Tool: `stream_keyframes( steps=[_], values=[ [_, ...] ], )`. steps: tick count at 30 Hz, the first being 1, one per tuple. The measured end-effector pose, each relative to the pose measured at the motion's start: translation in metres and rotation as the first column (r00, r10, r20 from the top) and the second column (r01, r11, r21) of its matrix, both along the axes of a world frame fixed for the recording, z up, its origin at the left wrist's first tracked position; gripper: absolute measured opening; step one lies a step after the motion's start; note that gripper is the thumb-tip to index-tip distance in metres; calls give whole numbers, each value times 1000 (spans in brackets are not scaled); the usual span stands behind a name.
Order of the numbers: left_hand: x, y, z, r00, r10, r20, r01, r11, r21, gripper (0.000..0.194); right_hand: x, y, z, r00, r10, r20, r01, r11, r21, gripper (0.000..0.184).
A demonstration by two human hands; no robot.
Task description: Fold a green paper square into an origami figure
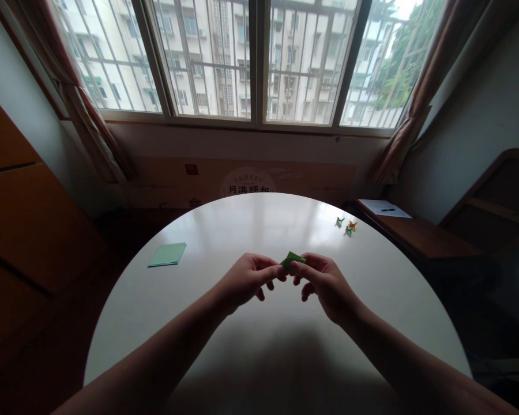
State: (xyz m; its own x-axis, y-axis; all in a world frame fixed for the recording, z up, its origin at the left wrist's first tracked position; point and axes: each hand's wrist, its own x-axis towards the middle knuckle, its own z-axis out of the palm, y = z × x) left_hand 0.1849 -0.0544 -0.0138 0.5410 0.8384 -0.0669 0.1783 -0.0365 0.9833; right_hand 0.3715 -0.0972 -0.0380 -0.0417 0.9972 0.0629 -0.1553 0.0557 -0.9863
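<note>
Between my two hands is a small piece of folded green paper (291, 259), raised over the middle of the white round table (259, 340). My left hand (253, 278) pinches its left corner between thumb and forefinger. The thumb and fingers of my right hand (324, 282) grip its right side. A pointed flap stands up at the top of the paper; my fingertips hide its lower part.
A stack of light green paper squares (168, 255) lies at the table's left. Small folded paper figures, an orange one (352, 225) and green ones (339, 221), stand at the back right. Beyond the right edge, a brown wooden surface (409, 233) carries a white sheet (376, 208) and a pen (388, 210).
</note>
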Motion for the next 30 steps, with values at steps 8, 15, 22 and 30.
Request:
stream_keyframes(
  steps=[8, 15, 22, 30],
  values=[
    [-7, 7, 7, 992, 120, 44, -122, 990, 64, 25, 2, 2, 3, 1000, 23, -9, -24, 998, -55, 30],
    [-8, 7, 8, 969, 231, 88, -240, 964, 116, 25, -2, 0, -5, 967, 202, 154, -195, 979, -58, 30],
    [-6, 8, 6, 972, 225, 73, -234, 957, 172, 25, -2, 1, -7, 970, 210, 127, -200, 976, -88, 30],
    [-8, 14, 0, 950, 288, 122, -308, 928, 208, 34, -4, 1, -5, 982, 142, 123, -132, 987, -92, 32]
  ],
)
